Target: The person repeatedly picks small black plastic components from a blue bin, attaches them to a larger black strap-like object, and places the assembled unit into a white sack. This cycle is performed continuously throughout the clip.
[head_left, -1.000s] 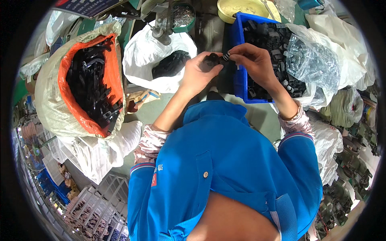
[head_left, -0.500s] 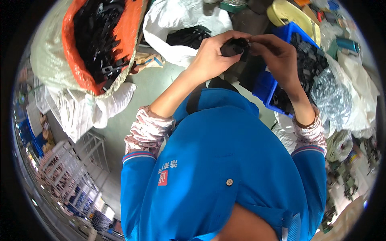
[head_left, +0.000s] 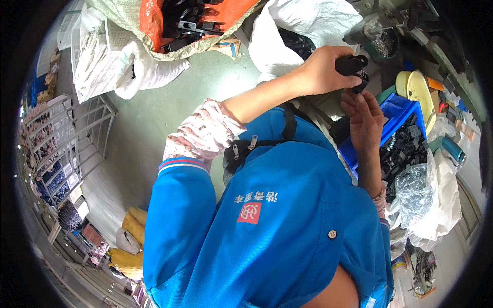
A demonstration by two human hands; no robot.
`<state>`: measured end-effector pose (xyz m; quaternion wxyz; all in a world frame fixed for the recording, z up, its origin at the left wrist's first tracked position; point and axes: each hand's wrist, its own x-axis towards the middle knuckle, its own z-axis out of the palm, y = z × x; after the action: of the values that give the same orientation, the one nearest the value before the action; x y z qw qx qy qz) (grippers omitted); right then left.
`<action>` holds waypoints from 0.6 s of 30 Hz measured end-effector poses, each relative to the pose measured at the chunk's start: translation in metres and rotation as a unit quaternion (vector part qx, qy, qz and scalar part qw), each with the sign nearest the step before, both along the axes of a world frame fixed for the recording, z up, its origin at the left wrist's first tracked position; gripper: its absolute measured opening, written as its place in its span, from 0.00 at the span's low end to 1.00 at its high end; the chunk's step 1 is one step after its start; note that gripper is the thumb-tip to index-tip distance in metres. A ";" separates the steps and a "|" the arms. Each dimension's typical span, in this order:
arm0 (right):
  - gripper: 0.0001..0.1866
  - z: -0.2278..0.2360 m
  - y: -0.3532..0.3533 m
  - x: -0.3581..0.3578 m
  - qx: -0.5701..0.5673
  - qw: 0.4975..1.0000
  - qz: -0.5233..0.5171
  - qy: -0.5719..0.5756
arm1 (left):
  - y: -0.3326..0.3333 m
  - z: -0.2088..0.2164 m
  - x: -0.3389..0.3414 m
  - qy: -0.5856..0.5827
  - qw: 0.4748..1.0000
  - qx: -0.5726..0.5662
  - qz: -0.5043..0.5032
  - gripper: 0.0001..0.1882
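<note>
A black plastic part [head_left: 350, 65] with a rounded body and a small lug is gripped in my left hand [head_left: 324, 73], my thumb pressing along its lower side. A glint of metal shows at its right end. Below it my right hand [head_left: 365, 122] is raised with the palm partly showing. Its fingertips are drawn together at the part's lower end; whatever they pinch is too small to make out. Beside my right hand stands a blue bin [head_left: 405, 109] holding many black plastic pieces [head_left: 405, 154].
An orange-lined sack [head_left: 152, 23] of black parts stands at upper left, next to a white sack [head_left: 267, 43]. Machinery [head_left: 436, 46] with a cup of small metal pieces [head_left: 384, 45] is at upper right. A yellow basin [head_left: 422, 92] and clear plastic bags [head_left: 413, 187] lie right; a metal rack [head_left: 77, 136] stands left.
My view has swung to the right, bringing the machinery into sight. My left hand still holds the black part, now tilted. My right hand has dropped from beside it to just below it.
</note>
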<state>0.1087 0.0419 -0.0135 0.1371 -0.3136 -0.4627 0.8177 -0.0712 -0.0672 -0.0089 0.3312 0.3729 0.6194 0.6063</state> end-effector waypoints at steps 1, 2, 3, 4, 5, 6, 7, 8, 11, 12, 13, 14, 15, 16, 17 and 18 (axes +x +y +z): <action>0.14 -0.001 -0.001 -0.003 -0.022 1.000 -0.014 0.011 | -0.001 -0.004 0.001 -0.002 1.000 0.009 0.015 0.15; 0.14 -0.003 -0.007 -0.009 -0.021 0.999 -0.025 0.025 | -0.002 -0.009 0.003 -0.005 0.999 0.019 0.029 0.15; 0.14 0.001 -0.010 -0.015 -0.041 0.998 -0.029 0.023 | -0.003 -0.018 0.005 -0.057 0.998 0.013 0.032 0.12; 0.14 0.000 -0.011 -0.018 -0.040 0.998 -0.028 0.025 | -0.005 -0.019 0.003 -0.072 0.996 0.031 0.033 0.11; 0.14 -0.002 -0.011 -0.019 -0.039 0.999 -0.027 0.027 | -0.007 -0.019 0.001 -0.088 0.994 0.049 0.033 0.09; 0.14 -0.002 -0.012 -0.021 -0.010 1.000 -0.022 0.007 | -0.009 -0.019 0.001 -0.158 0.984 0.070 0.032 0.08; 0.13 -0.001 -0.014 -0.022 0.014 1.000 -0.016 -0.011 | -0.012 -0.019 0.002 -0.230 0.969 0.085 0.030 0.06; 0.13 0.004 -0.016 -0.024 0.025 1.000 -0.013 0.000 | -0.013 -0.021 0.001 -0.198 0.976 0.093 0.024 0.06; 0.12 0.009 -0.017 -0.026 0.116 0.993 0.009 -0.002 | -0.021 -0.019 -0.002 -0.179 0.980 0.087 0.017 0.06; 0.12 0.009 -0.016 -0.026 0.156 0.988 0.018 -0.010 | -0.022 -0.017 -0.001 -0.151 0.985 0.083 0.030 0.06; 0.13 0.009 -0.014 -0.024 0.167 0.986 0.026 -0.005 | -0.023 -0.013 -0.002 -0.112 0.991 0.070 0.024 0.06; 0.14 0.007 -0.011 -0.022 0.179 0.983 0.035 -0.001 | -0.024 -0.009 -0.004 -0.072 0.996 0.058 0.017 0.06; 0.15 0.007 -0.009 -0.020 0.191 0.981 0.042 0.005 | -0.025 -0.005 -0.006 -0.030 0.998 0.046 0.011 0.06; 0.15 0.009 -0.006 -0.020 0.162 0.986 0.036 0.016 | -0.025 -0.005 -0.007 -0.020 0.999 0.041 0.003 0.06; 0.16 0.013 -0.004 -0.021 0.133 0.990 0.029 0.027 | -0.024 -0.006 -0.009 0.018 0.999 0.032 -0.004 0.06; 0.16 0.015 -0.001 -0.020 0.105 0.993 0.022 0.039 | -0.023 -0.008 -0.010 0.056 0.998 0.025 -0.011 0.06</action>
<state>0.0885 0.0413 0.0014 0.1693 -0.2546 -0.5473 0.7791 -0.0813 -0.0902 -0.0173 0.2930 0.4210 0.6179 0.5959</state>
